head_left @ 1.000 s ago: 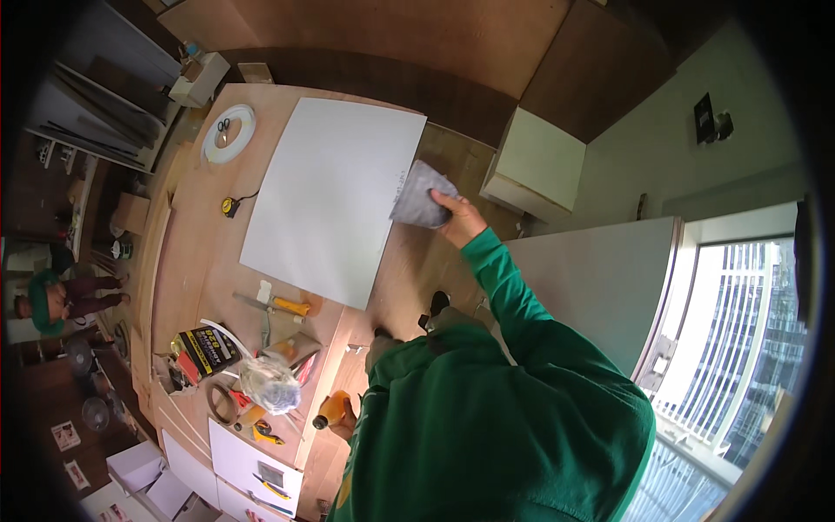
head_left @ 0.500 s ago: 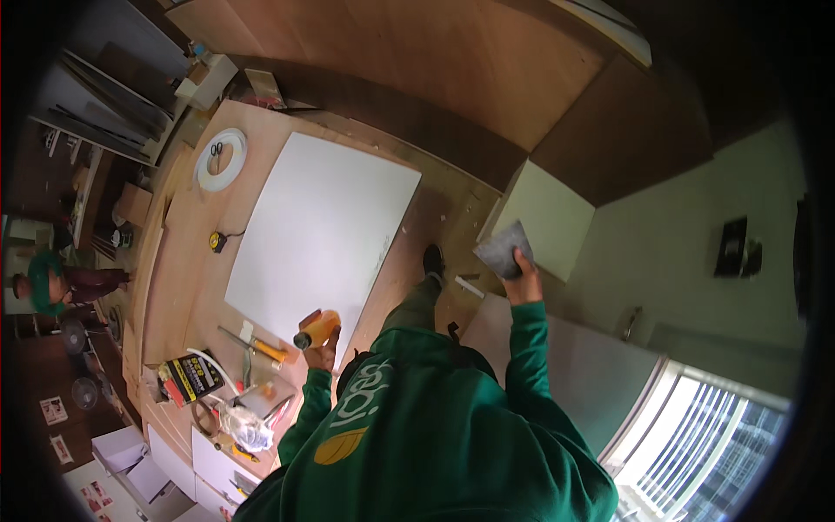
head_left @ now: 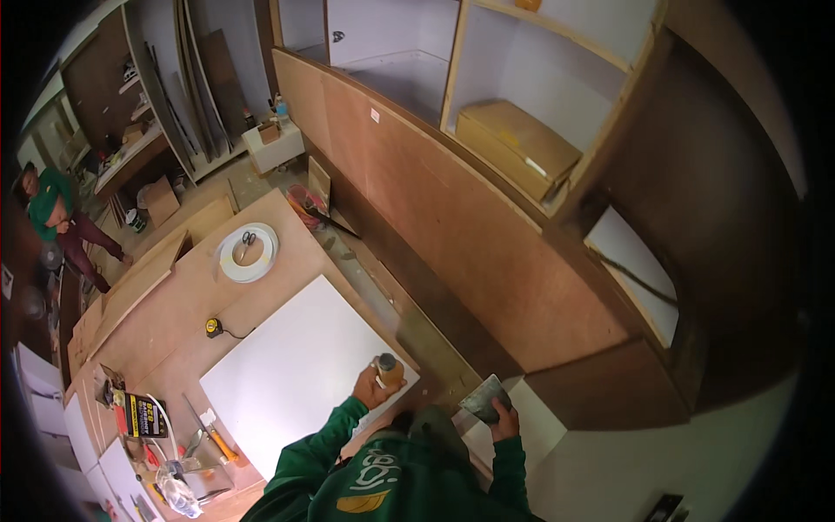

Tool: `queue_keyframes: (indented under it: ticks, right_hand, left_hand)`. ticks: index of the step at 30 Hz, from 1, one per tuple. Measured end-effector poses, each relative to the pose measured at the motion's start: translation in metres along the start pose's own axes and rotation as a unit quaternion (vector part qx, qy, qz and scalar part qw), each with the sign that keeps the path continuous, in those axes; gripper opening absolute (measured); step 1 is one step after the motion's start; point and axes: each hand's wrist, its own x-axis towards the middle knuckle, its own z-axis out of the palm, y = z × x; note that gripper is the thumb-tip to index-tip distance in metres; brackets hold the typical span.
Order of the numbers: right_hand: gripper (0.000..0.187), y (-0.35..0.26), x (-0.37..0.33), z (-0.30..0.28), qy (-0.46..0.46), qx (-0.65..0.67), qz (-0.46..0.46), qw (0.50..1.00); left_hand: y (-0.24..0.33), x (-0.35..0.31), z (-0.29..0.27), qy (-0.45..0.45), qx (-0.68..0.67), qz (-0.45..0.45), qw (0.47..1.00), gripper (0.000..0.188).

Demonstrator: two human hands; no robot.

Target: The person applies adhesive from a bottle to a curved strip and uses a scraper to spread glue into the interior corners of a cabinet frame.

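My left hand (head_left: 372, 389) is closed around a small amber bottle with a dark cap (head_left: 390, 370), over the near right corner of a white panel (head_left: 287, 370). The panel lies flat on the wooden worktable (head_left: 156, 335). Off to the right of the table, my right hand (head_left: 504, 421) grips a flat grey rectangular piece (head_left: 480, 398) by its lower edge; its exact kind I cannot make out. Left of the panel rests a yellow and black tape measure (head_left: 213, 327). A coil of white strip (head_left: 250, 270) sits beyond it, with scissors (head_left: 249, 239) on top.
An orange-handled tool (head_left: 228, 452), a black and yellow can (head_left: 144, 414) and a clear plastic bag (head_left: 181, 496) crowd the table's near left. A long wooden cabinet (head_left: 409, 200) runs along the far side. Another person (head_left: 61, 213) stands at far left.
My view has swung toward the cabinet and shelves. The bottle has moved from the panel's near left edge to its right corner. The grey piece stays in my right hand.
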Motion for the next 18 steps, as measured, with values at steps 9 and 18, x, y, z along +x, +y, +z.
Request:
queue_keyframes:
  ticks: [9, 18]
  right_hand:
    - [0.044, -0.065, 0.125, 0.127, -0.125, -0.221, -0.026, 0.967]
    - [0.036, -0.158, 0.195, 0.208, -0.258, -0.369, -0.109, 0.886]
  left_hand:
    - [-0.002, 0.056, 0.028, 0.163, -0.06, -0.043, 0.984, 0.053]
    - [-0.033, 0.167, 0.049, 0.313, -0.033, -0.049, 0.948, 0.053]
